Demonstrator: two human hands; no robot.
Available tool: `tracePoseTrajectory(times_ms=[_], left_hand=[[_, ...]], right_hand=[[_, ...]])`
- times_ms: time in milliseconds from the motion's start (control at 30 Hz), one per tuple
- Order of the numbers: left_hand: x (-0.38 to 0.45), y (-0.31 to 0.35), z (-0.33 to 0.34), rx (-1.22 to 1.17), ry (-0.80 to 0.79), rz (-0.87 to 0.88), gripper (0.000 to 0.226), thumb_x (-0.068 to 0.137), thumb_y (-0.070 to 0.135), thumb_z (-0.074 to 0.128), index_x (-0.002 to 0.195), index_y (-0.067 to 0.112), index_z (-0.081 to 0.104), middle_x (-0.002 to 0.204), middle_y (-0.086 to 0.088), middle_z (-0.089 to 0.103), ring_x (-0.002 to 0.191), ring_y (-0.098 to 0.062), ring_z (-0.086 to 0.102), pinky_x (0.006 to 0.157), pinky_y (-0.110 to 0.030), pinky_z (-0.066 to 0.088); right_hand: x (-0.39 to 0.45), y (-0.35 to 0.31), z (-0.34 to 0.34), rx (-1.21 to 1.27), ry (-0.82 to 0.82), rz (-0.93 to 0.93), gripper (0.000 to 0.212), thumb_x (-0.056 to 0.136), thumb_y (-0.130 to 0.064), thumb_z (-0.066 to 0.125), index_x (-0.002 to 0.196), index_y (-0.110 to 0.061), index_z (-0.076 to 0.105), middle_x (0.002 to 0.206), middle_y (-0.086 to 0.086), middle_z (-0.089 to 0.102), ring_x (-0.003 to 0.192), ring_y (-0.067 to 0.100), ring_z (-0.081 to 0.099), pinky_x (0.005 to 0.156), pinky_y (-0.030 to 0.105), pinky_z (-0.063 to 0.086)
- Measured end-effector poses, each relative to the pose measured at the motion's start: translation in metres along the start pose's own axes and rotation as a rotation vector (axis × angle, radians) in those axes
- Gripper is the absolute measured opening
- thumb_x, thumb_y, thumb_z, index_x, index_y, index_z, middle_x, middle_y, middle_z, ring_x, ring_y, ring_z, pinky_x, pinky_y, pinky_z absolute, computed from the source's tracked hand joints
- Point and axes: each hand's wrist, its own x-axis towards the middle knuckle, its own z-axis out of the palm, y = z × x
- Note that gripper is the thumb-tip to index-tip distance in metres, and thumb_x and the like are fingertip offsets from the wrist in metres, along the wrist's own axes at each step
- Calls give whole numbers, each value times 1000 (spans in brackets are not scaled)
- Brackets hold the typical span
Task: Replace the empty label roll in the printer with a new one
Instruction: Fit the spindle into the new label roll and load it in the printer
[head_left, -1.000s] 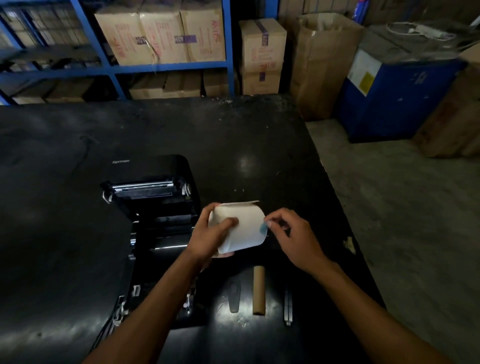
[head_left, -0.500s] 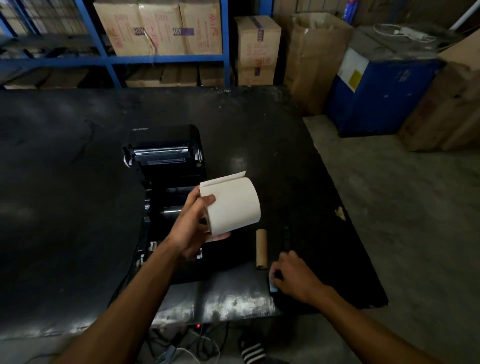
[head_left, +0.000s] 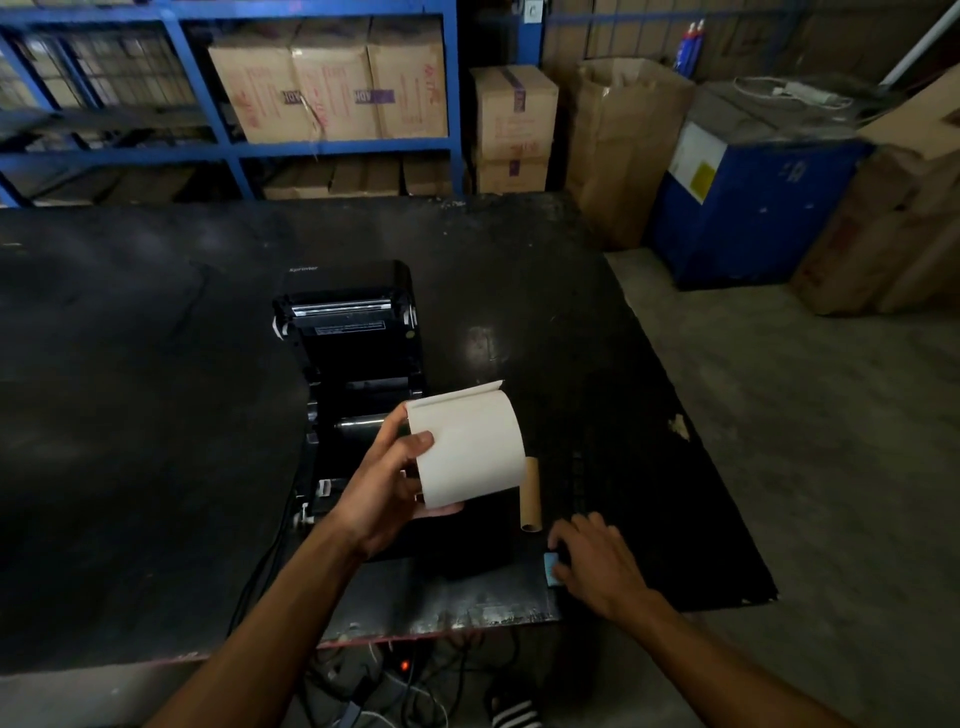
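Since a second ago, the right hand (head_left: 597, 558) has left the roll (head_left: 467, 447) and dropped to the table (head_left: 156, 415), fingers resting loosely on a small blue piece (head_left: 551, 567). Left hand (head_left: 387, 488) grips the roll above the open printer (head_left: 353, 374); the empty core (head_left: 531, 493) lies beside it.

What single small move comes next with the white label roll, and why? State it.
Probably lower the white label roll into the open bay of the black label printer. The left hand holds the roll just above that bay, the lid is up, and the empty brown cardboard core already lies on the black table.
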Motion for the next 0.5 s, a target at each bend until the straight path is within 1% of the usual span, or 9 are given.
tracePoseTrajectory(times_ms=[67,133,200,267,300,333,400,467,500], left_hand=[[-1,-1,-1,10,-6,14,65,67,35,73,129,41,52,132,-6,58,114,-40,59,74,-54,56],[-2,-2,-1,33,-10,33,65,67,32,75,127,38,52,129,-6,59,110,-39,61,73,-54,56],[-2,-3,-3,74,-16,56,67,67,31,77,129,36,51,129,-10,60,111,-42,61,72,-54,56],[-1,-5,-2,111,-30,73,68,68,31,79,130,35,51,127,-13,60,110,-42,61,70,-53,57],[-1,-5,-1,128,-32,81,68,67,30,80,129,35,52,125,-13,61,109,-41,62,69,-52,57],[0,-6,0,147,-30,90,67,67,30,80,127,36,53,122,-10,63,107,-38,63,69,-52,58],[0,-6,1,202,-29,113,66,66,30,81,126,38,55,117,-5,66,105,-32,64,69,-49,58],[2,-6,2,254,-45,132,68,67,31,83,128,39,54,120,-4,65,108,-31,64,71,-44,59],[2,-6,2,271,-58,144,69,68,30,84,129,38,53,122,-5,63,110,-31,64,72,-42,59]], right_hand=[[0,1,-7,125,53,30,18,88,-27,60,103,-34,54,109,-8,57,99,8,46,84,24,37],[3,-5,-23,443,125,103,10,91,-22,58,96,-30,58,100,-7,61,89,7,55,75,19,43],[10,-18,-46,784,191,194,6,94,-25,55,96,-27,60,95,-5,64,86,11,61,72,22,47],[17,-35,-73,1006,252,246,11,97,-30,51,98,-27,61,93,-3,65,88,15,62,70,23,46],[19,-43,-85,1091,255,260,15,97,-36,49,98,-29,62,92,-1,66,87,16,62,67,23,45],[20,-51,-97,1147,225,273,22,96,-45,46,99,-31,63,92,1,68,85,18,64,64,23,45],[21,-62,-112,1215,94,286,44,88,-66,40,103,-35,66,93,2,73,82,18,70,61,25,49],[22,-67,-117,1311,-57,303,59,80,-78,39,100,-34,72,93,0,77,82,16,74,65,30,57],[24,-68,-117,1356,-107,326,60,77,-79,42,96,-33,74,92,0,78,83,17,74,68,33,58]])
